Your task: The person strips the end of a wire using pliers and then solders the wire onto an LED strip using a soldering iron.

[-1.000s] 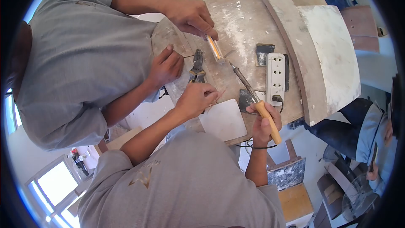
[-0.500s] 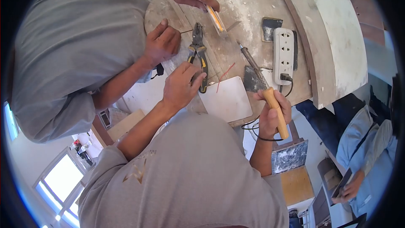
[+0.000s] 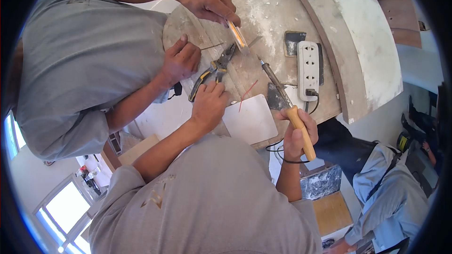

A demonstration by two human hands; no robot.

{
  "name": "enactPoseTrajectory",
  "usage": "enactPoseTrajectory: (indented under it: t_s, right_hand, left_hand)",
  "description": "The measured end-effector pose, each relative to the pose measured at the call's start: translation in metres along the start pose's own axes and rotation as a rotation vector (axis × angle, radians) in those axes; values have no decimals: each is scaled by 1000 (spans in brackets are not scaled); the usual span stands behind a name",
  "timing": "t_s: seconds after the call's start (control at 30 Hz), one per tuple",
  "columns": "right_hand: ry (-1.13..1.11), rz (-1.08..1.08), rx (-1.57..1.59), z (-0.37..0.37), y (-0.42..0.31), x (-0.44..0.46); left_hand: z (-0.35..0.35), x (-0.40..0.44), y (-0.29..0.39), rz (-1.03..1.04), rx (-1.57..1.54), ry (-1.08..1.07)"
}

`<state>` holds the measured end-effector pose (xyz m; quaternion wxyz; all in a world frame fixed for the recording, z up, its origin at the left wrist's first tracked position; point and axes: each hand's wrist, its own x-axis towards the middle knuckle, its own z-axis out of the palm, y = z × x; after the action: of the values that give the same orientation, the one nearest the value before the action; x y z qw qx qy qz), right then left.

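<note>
My right hand (image 3: 301, 131) is closed around the wooden handle of a soldering iron (image 3: 301, 127), its metal tip pointing up and left over the table. My left hand (image 3: 210, 106) has its fingers curled at one handle of the black and yellow pliers (image 3: 215, 68); the fingertips are partly hidden. The pliers lie slanted on the table, jaws spread a little. A short red wire (image 3: 247, 95) lies across a white sheet (image 3: 250, 120). Across from the iron's tip, another person's hand (image 3: 212, 4) pinches a slim clear and orange stick (image 3: 236, 35).
A white power strip (image 3: 308, 68) with one plug in it lies on the table, beside a dark pad (image 3: 294, 42). A curved board (image 3: 325, 33) borders the right side. The co-worker's other fist (image 3: 182, 56) rests at the table's left. Another person (image 3: 391, 188) is at the lower right.
The pliers have turned clockwise, their handles swinging left. My left hand has shifted right, its fingers now more curled. The soldering iron keeps its place in my right hand. The view has shifted slightly.
</note>
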<state>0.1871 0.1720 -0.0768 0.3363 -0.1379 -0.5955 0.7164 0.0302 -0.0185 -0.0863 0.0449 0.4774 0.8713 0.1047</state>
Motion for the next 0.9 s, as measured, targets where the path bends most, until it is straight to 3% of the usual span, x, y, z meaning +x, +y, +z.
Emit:
enactPoseTrajectory:
  t_s: [0.23, 0.33, 0.47, 0.67, 0.77, 0.9]
  right_hand:
    - [-4, -81, 37, 11, -10, 9]
    - [27, -115, 75, 26, -17, 10]
    - [-140, -230, -126, 33, -18, 14]
    - [-126, -276, -142, 54, -15, 15]
    - [-102, -278, -192, 52, -12, 14]
    - [-131, -269, -185, 50, -10, 11]
  left_hand:
    - [-13, -1, -4, 0, -240, 88]
    - [-62, 6, 10, -12, -491, 190]
    - [-94, 7, 32, -194, -913, 234]
    - [-74, 10, 16, 55, -617, 211]
    - [-83, -4, 21, 124, -619, 204]
    - [-99, 1, 14, 33, -563, 282]
